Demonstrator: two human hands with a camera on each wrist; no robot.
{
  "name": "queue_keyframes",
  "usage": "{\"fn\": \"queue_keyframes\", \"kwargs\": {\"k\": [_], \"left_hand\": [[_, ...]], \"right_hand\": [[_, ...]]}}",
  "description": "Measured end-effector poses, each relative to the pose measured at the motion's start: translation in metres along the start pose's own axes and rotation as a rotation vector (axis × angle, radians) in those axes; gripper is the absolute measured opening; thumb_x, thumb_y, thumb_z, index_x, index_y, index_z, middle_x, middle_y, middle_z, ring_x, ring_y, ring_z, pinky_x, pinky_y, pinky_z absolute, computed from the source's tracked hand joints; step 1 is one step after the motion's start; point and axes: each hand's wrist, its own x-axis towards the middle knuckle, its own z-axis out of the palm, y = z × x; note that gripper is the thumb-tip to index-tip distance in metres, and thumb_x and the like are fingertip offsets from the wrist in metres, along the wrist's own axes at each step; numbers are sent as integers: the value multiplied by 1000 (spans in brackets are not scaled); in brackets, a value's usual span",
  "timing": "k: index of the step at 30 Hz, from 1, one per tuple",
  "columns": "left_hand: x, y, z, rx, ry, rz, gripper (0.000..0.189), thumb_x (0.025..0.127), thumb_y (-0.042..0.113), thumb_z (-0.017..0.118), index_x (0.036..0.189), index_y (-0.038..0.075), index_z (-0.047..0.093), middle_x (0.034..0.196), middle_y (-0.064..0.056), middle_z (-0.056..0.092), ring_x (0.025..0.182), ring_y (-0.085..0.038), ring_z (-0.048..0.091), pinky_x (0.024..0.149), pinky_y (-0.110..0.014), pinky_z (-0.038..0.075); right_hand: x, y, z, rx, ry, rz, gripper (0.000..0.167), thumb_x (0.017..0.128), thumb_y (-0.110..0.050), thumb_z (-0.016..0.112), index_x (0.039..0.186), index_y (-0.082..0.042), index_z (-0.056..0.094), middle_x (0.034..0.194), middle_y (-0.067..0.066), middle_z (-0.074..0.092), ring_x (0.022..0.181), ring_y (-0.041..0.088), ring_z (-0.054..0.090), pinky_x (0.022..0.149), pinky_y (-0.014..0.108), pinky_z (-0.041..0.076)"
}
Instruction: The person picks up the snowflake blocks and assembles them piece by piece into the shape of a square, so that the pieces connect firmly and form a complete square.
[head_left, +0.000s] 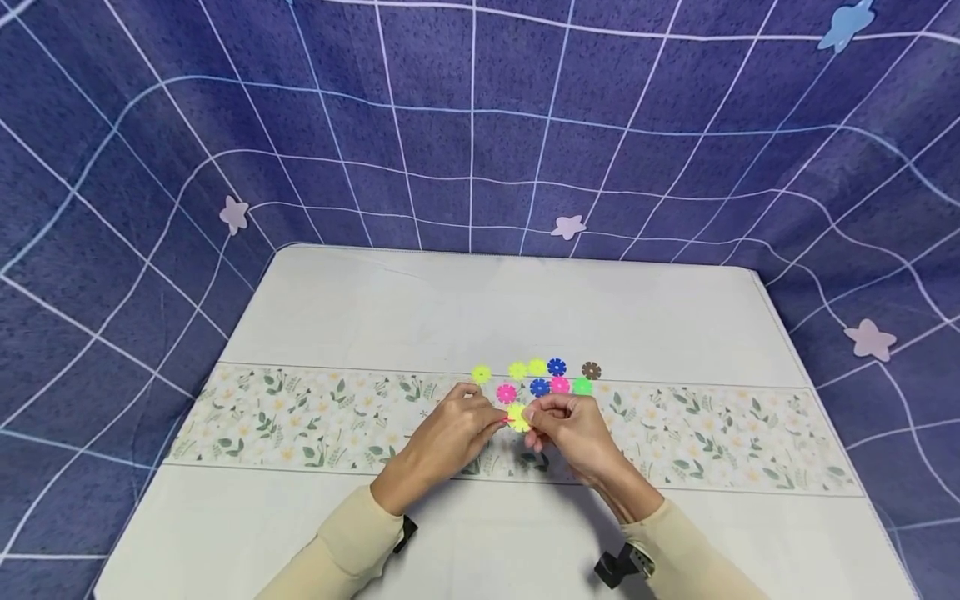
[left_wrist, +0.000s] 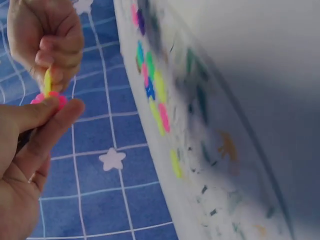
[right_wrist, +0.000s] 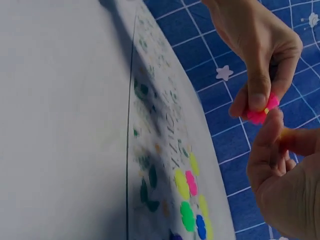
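Over the floral strip, my left hand (head_left: 453, 427) pinches a pink notched building disc (right_wrist: 256, 118) between thumb and fingers. Opposite it, my right hand (head_left: 577, 435) grips a yellow notched building disc (head_left: 517, 417), held by thumb and fingertips. The two discs meet at right angles: in the left wrist view the yellow one stands edge-on against the pink one. Fingers cover much of both. Just beyond the hands lie loose discs, among them a pink one (head_left: 507, 393), a blue one (head_left: 540, 387) and a green one (head_left: 582, 386).
Farther back are several yellow discs (head_left: 481, 374), another blue disc (head_left: 557, 367) and a brown disc (head_left: 591, 371). They lie on a white table (head_left: 420, 308) with a flowered band (head_left: 285, 417) across it. A blue gridded cloth (head_left: 435, 142) with stars surrounds the table's back and sides.
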Motion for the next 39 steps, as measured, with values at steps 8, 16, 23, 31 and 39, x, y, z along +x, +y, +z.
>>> {"fn": "queue_keyframes", "kwargs": {"k": [8, 16, 23, 31, 39], "left_hand": [[7, 2, -12, -328, 19, -259, 17, 91, 21, 80, 106, 13, 81, 102, -2, 80, 83, -9, 74, 80, -32, 60], [16, -5, -21, -649, -79, -513, 11, 90, 17, 80, 98, 23, 83, 97, 6, 78, 75, -9, 67, 69, -26, 56], [16, -7, -17, -606, -28, -500, 5, 88, 14, 83, 91, 18, 84, 95, 7, 77, 81, -7, 67, 75, -30, 57], [12, -6, -17, -541, 44, -536, 4, 87, 20, 84, 89, 22, 83, 97, 14, 76, 90, -6, 68, 78, -25, 51], [8, -7, -20, -535, 77, -535, 3, 87, 18, 84, 89, 20, 83, 96, 13, 76, 81, -7, 62, 70, -29, 50]], "right_hand": [[-5, -7, -2, -31, 17, -75, 19, 98, -4, 68, 105, 13, 67, 80, 16, 73, 65, 16, 72, 64, 31, 62], [-7, -9, 2, -149, -29, -240, 14, 96, -10, 73, 99, 3, 72, 81, 11, 75, 74, 20, 74, 74, 36, 63], [-5, -14, -1, -237, -67, -258, 16, 96, -11, 74, 107, 1, 74, 95, 21, 76, 83, 27, 77, 80, 35, 63], [4, 0, -51, -888, 56, -301, 16, 88, -6, 80, 104, -3, 79, 97, 7, 77, 79, 8, 68, 71, 20, 57], [0, 29, -63, -1170, -20, -397, 22, 82, -5, 85, 103, 0, 79, 90, 6, 68, 78, 11, 62, 68, 24, 56]]}}
